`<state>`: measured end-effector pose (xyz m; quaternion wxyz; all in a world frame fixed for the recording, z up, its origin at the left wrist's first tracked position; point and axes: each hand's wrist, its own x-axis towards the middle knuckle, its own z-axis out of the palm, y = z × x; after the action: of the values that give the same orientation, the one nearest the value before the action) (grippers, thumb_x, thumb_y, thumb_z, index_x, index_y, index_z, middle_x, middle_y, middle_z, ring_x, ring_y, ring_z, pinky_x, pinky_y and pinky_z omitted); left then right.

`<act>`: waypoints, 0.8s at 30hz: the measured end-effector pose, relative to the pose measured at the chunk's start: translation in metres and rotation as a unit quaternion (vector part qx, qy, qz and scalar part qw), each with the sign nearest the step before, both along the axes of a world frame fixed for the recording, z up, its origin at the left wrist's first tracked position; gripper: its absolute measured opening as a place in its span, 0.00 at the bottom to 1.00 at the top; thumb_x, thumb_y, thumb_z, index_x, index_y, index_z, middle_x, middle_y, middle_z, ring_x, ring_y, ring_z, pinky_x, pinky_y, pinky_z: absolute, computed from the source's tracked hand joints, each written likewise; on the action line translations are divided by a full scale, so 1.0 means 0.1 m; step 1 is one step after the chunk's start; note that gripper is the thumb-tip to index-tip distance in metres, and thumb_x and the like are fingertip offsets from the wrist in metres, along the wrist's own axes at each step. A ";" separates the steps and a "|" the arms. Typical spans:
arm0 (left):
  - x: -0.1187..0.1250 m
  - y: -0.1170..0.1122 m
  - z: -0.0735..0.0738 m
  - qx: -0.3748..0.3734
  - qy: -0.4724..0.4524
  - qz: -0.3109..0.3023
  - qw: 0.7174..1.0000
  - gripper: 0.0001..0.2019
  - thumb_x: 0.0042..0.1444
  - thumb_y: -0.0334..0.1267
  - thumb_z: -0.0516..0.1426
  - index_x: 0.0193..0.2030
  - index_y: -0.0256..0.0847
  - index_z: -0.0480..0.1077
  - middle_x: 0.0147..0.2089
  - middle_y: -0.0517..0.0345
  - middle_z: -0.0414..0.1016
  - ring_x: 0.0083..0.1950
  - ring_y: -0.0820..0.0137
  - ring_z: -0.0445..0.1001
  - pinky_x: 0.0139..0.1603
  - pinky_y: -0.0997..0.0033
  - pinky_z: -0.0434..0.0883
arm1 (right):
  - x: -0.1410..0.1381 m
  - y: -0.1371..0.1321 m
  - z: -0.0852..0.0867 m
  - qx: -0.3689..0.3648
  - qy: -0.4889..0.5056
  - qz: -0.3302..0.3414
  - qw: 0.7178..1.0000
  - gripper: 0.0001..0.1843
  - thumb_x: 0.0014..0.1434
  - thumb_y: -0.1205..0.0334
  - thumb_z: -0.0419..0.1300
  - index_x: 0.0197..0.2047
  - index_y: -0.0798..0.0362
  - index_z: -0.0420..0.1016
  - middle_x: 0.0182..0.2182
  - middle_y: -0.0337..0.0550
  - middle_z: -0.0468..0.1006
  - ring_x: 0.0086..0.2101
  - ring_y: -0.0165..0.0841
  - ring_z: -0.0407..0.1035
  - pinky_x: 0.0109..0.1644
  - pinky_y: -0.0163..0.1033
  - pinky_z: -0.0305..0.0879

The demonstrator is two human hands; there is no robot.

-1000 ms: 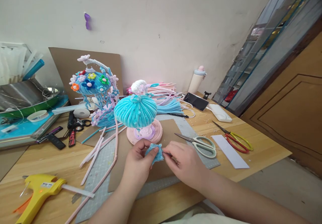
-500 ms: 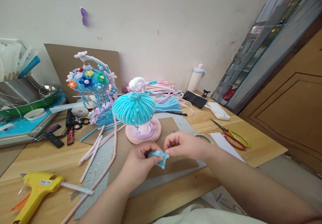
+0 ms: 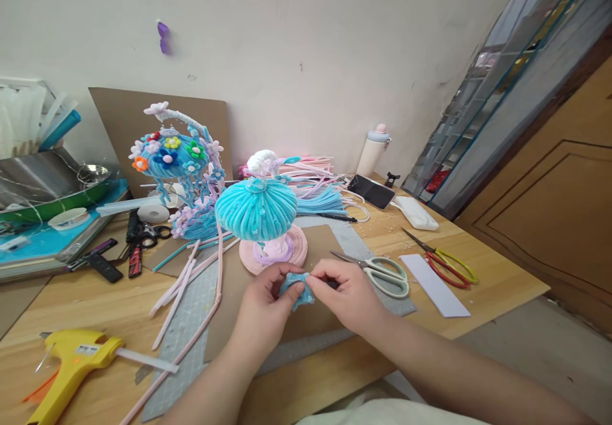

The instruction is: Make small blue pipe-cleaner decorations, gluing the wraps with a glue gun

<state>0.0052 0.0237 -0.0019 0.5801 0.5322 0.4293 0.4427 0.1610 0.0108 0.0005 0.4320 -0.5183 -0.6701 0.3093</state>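
Between my hands is a small light-blue fuzzy piece [image 3: 303,296], bent from what looks like pipe cleaner; its exact shape is partly hidden by fingers. My left hand [image 3: 268,304] pinches it between thumb and fingers. On its right edge, the fingertips of my right hand [image 3: 348,292] are closed. Just beyond them stands a pipe-cleaner lamp-like model with a turquoise ribbed dome [image 3: 256,208] over a pink coiled base [image 3: 299,251]. Grey-handled scissors [image 3: 389,277] lie beside my right hand on the mat.
A yellow glue gun [image 3: 76,361] lies front left, near long pink pipe cleaners [image 3: 191,348]. Behind stand a flowered blue model [image 3: 167,157] and pipe-cleaner bundles [image 3: 320,201]. A phone [image 3: 370,191], a white bottle [image 3: 371,151] and red-and-yellow-handled scissors [image 3: 447,266] are at the right.
My right hand has shifted slightly down and turned, its fingers now closer against the blue piece. The grey-handled scissors, mostly covered before, now show. The view has moved slightly.
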 end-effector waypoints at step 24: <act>-0.01 0.00 -0.06 0.056 0.050 0.029 0.997 0.07 0.49 0.40 0.61 0.34 0.40 0.74 0.30 0.57 0.71 0.27 0.71 0.66 0.25 0.74 0.64 | -0.01 -0.06 0.01 0.085 -0.142 0.057 0.985 0.09 0.62 0.67 0.49 0.30 0.52 0.64 0.25 0.36 0.67 0.27 0.29 0.61 0.30 0.34 0.51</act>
<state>0.0040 0.0233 -0.0077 0.5143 0.5724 0.4478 0.4554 0.1598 0.0047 0.0011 0.3569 -0.4788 -0.7771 0.1987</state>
